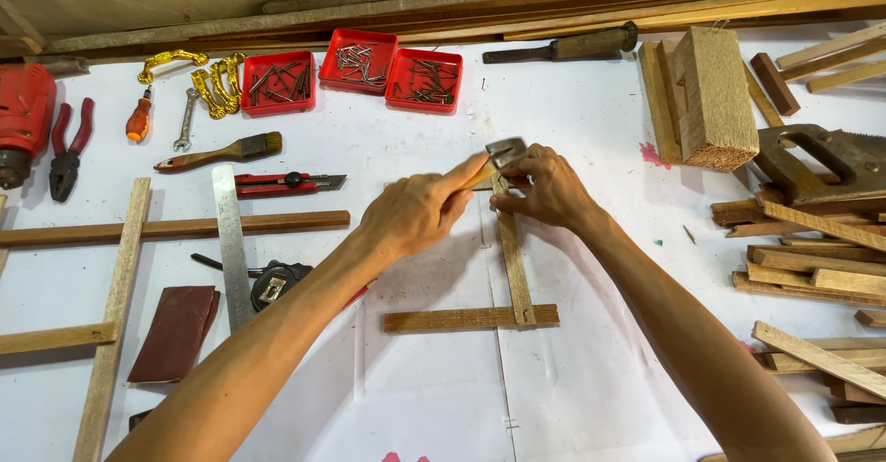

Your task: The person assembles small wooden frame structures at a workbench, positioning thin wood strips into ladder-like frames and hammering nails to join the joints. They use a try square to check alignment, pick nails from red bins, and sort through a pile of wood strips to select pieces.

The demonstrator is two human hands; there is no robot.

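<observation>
My left hand [417, 211] grips the wooden handle of a hammer [504, 152], whose metal head sits over the top end of an upright wooden strip [513, 259]. My right hand [547, 188] pinches that top end with its fingertips, right beside the hammer head. The upright strip crosses a short horizontal strip [434, 319] near its lower end, both lying on the white table [600, 120]. Whatever is between my right fingers is hidden.
Three red trays [371, 61] of nails stand at the back. Left lie a steel ruler [231, 240], a red utility knife [286, 182], a brush [221, 153], a tape measure [275, 284], pliers [68, 148] and wooden slats. At right are a wood block [718, 97], a handsaw [826, 162] and piled strips.
</observation>
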